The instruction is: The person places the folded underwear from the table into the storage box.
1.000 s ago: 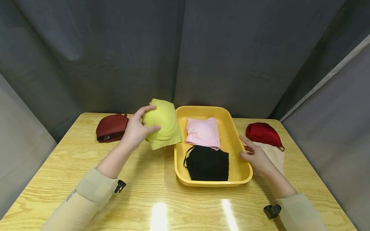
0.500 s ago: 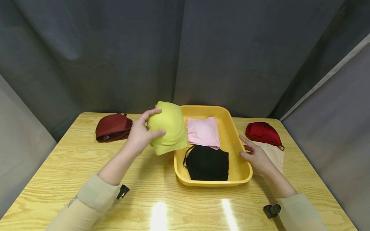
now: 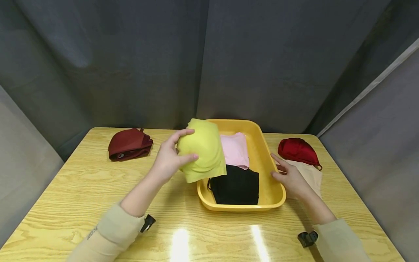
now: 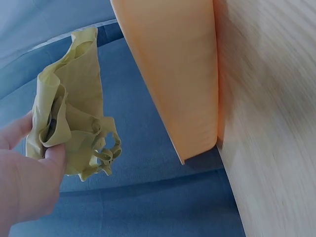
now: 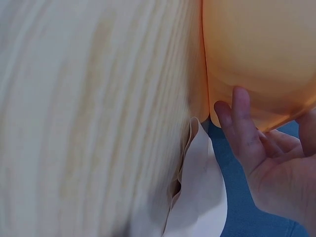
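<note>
A folded yellow bra (image 3: pixel 204 149) is in my left hand (image 3: pixel 168 160), which pinches it between thumb and fingers above the left side of the yellow tray (image 3: pixel 273 196). In the left wrist view its thin straps (image 4: pixel 109 145) dangle below the folded fabric, level with the tray's outer wall (image 4: pixel 177 89). Inside the tray lie a folded pink bra (image 3: pixel 236 149) and a folded black bra (image 3: pixel 237 185), both partly hidden by the yellow one. My right hand (image 3: pixel 289 176) rests against the tray's right side, and the right wrist view shows its fingers (image 5: pixel 242 111) extended along the outer wall.
A dark red folded bra (image 3: pixel 127 145) lies on the wooden table (image 3: pixel 98 189) at the left back. Right of the tray are a bright red satin bra (image 3: pixel 298 151) and a beige folded piece (image 3: pixel 309 174) partly behind my right hand. Grey curtains (image 3: pixel 262 65) enclose the table.
My left hand has carried the yellow bra rightward and slightly toward me, from beside the tray to over its left part. The right hand and the tray have stayed in place.
</note>
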A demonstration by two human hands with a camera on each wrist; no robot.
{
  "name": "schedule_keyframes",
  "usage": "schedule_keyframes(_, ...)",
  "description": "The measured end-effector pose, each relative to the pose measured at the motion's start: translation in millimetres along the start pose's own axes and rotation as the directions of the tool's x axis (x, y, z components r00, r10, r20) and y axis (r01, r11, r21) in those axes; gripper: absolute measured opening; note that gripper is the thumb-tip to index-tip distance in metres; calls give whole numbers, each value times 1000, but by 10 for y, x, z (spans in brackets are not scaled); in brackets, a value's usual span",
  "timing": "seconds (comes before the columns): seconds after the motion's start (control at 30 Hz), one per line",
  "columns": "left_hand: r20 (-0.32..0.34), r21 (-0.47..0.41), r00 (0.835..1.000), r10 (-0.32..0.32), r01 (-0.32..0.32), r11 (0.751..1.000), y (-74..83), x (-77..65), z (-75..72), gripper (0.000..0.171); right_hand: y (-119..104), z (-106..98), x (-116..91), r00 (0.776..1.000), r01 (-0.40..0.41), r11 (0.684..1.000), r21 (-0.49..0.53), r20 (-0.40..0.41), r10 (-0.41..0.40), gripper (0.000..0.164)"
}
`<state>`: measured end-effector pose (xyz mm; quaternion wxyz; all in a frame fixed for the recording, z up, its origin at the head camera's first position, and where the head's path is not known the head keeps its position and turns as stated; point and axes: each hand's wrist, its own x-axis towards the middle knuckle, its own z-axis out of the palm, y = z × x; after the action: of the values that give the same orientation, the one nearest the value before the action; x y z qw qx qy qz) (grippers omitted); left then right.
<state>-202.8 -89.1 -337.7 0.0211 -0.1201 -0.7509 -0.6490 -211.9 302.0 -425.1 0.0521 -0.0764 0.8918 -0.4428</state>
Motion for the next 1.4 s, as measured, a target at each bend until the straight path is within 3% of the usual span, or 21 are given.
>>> schedule_keyframes(0.43,81,-104,996,35,-26,994,-52,-43,213,66,3,-13,2,1000,0,1000,-10,-3,0,65)
schedule_keyframes(0.77,160,-163,984,82,-56,985,-164,-59,381,66,21,-13,14,1000,6,1000,-27,-13,-6,65)
schedule_keyframes(1.2,201,-206,979,43,0,979,-341,-50,603,69,-1,-5,13,1000,-13,1000,-13,-3,13,66)
schedule_keyframes(1.4,215,-148,976,33,-1,989,-441,-45,724,69,-9,0,9,1000,-25,1000,-9,1,25,67)
